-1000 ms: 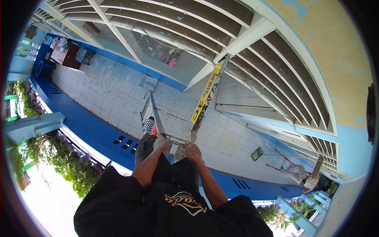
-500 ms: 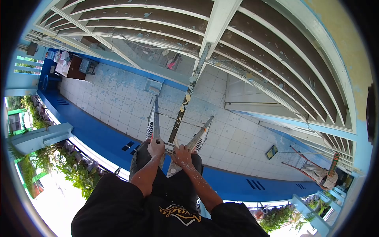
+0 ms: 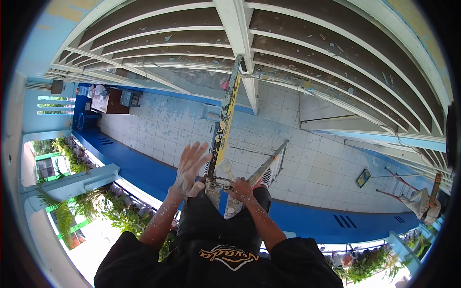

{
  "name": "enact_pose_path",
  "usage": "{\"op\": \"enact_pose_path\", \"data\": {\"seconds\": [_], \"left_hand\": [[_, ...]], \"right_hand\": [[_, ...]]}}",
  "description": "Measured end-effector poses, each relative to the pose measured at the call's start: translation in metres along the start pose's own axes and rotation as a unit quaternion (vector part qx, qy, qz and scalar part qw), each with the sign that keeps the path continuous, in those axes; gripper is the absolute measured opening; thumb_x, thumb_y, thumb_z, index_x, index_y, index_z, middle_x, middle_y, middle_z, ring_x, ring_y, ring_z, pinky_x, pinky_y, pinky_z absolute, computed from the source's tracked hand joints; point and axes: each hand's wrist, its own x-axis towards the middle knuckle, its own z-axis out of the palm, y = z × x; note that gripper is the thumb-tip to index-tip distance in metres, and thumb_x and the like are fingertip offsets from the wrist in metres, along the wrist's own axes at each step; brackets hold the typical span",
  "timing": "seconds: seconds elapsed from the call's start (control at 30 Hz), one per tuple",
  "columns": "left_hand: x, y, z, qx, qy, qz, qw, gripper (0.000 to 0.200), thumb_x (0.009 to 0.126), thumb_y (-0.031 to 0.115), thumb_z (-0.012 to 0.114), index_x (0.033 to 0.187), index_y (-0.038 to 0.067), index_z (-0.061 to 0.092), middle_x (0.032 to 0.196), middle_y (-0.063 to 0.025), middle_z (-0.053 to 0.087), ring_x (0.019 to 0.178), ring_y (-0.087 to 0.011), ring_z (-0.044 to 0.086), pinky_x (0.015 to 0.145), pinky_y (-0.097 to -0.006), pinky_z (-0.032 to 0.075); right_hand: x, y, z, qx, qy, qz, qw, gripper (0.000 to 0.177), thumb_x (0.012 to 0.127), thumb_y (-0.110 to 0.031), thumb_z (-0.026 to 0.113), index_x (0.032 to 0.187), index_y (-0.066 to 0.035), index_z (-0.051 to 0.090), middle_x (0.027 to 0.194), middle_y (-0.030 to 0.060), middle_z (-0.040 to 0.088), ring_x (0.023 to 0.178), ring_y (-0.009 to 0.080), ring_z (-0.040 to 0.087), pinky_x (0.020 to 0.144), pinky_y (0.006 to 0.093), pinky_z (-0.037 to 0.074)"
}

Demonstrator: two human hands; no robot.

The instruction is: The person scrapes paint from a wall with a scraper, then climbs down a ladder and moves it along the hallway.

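My left hand (image 3: 192,170), dusted with white, is raised beside the ladder top with its fingers spread and nothing in it. My right hand (image 3: 241,188) is curled around the top of the metal ladder (image 3: 263,168), between my knees. A pale flat piece (image 3: 224,168) shows beside the right fingers. From the ladder top, a long dark bar (image 3: 222,127) with flaking paint and a yellow side stretches away toward the white window frame (image 3: 239,36).
Brown louvres (image 3: 331,43) scattered with paint flakes spread overhead. Far below lies a white tiled floor (image 3: 158,129) beside a blue ledge (image 3: 139,156). A desk (image 3: 111,102) stands at the far left, a yellow-and-dark object (image 3: 363,177) at right. Plants (image 3: 129,211) line the railing.
My left hand has let go of the ladder top, rising and opening. My right hand stays on the ladder. The view has shifted, showing more of the bar's yellow side.
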Motion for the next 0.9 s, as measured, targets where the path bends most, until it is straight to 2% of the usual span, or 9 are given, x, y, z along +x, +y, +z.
{"op": "enact_pose_path", "data": {"seconds": [0.07,0.17,0.33,0.4,0.5,0.6,0.73,0.83,0.9], "left_hand": [[0.032,-0.001,-0.018,0.059,-0.227,0.099,0.967,0.094,0.092,0.085,0.025,0.160,0.022,0.038,0.165,-0.0087,0.042,0.153,-0.0298,0.038,0.127,-0.0559,0.024],[0.073,-0.026,-0.022,0.076,-0.338,0.158,0.925,0.113,0.064,0.090,0.035,0.161,0.033,0.035,0.169,0.0052,0.034,0.155,-0.0236,0.033,0.131,-0.0559,0.021],[0.167,-0.083,-0.019,0.139,-0.211,0.284,0.925,0.100,0.083,0.088,0.023,0.163,0.029,0.032,0.169,0.0015,0.032,0.157,-0.0250,0.027,0.131,-0.0557,0.019],[0.203,-0.084,-0.021,0.165,-0.161,0.262,0.937,0.091,0.095,0.081,0.019,0.165,0.024,0.028,0.170,-0.0060,0.030,0.158,-0.0295,0.024,0.131,-0.0567,0.015],[0.223,-0.090,-0.016,0.033,-0.011,0.118,0.992,0.092,0.097,0.079,0.018,0.166,0.019,0.026,0.171,-0.0141,0.027,0.159,-0.0343,0.021,0.129,-0.0586,0.015],[0.217,-0.100,-0.008,0.036,0.113,0.079,0.990,0.088,0.102,0.075,0.020,0.167,0.016,0.024,0.171,-0.0181,0.025,0.159,-0.0352,0.019,0.129,-0.0585,0.014],[0.219,-0.064,-0.015,0.103,-0.110,0.173,0.973,0.080,0.105,0.067,0.021,0.167,0.017,0.025,0.171,-0.0187,0.026,0.160,-0.0375,0.017,0.129,-0.0548,0.013],[0.212,-0.082,-0.007,-0.048,0.033,0.053,0.997,0.085,0.105,0.071,0.021,0.164,0.010,0.031,0.168,-0.0215,0.031,0.158,-0.0381,0.023,0.127,-0.0507,0.018],[0.177,-0.124,0.013,-0.126,0.164,-0.075,0.975,0.087,0.106,0.071,0.023,0.162,0.006,0.034,0.165,-0.0226,0.034,0.156,-0.0370,0.027,0.127,-0.0493,0.020]], "right_hand": [[-0.001,0.000,0.004,0.004,0.018,-0.002,1.000,0.046,0.082,-0.055,0.077,0.105,-0.015,0.073,0.104,0.0125,0.064,0.109,0.0346,0.062,0.090,0.0604,0.051],[-0.002,-0.002,0.000,-0.009,-0.007,0.014,1.000,0.044,0.084,-0.056,0.075,0.104,-0.017,0.077,0.103,0.0131,0.064,0.110,0.0339,0.062,0.091,0.0581,0.049],[-0.004,-0.003,0.004,-0.006,-0.017,0.024,1.000,0.045,0.084,-0.059,0.074,0.104,-0.019,0.078,0.102,0.0129,0.065,0.110,0.0340,0.063,0.090,0.0573,0.048],[-0.002,0.000,0.007,-0.014,-0.015,0.022,1.000,0.046,0.084,-0.060,0.074,0.105,-0.019,0.078,0.101,0.0125,0.065,0.109,0.0341,0.063,0.090,0.0569,0.048],[-0.003,-0.002,0.005,-0.031,-0.004,0.024,0.999,0.047,0.083,-0.061,0.074,0.105,-0.019,0.078,0.100,0.0123,0.065,0.107,0.0339,0.064,0.090,0.0571,0.048],[-0.004,-0.001,0.011,-0.051,0.006,0.011,0.999,0.044,0.082,-0.059,0.075,0.100,-0.018,0.076,0.098,0.0102,0.067,0.105,0.0315,0.065,0.088,0.0570,0.048],[-0.003,-0.005,0.004,-0.045,-0.002,-0.001,0.999,0.044,0.084,-0.059,0.073,0.101,-0.019,0.076,0.099,0.0102,0.067,0.105,0.0317,0.065,0.088,0.0581,0.047],[0.000,-0.003,-0.003,-0.035,-0.005,-0.005,0.999,0.044,0.084,-0.060,0.073,0.102,-0.019,0.076,0.099,0.0104,0.067,0.105,0.0322,0.065,0.088,0.0584,0.047],[0.001,0.004,0.006,-0.021,0.006,-0.013,1.000,0.044,0.084,-0.059,0.074,0.101,-0.018,0.076,0.099,0.0102,0.067,0.105,0.0323,0.066,0.087,0.0585,0.047]]}}
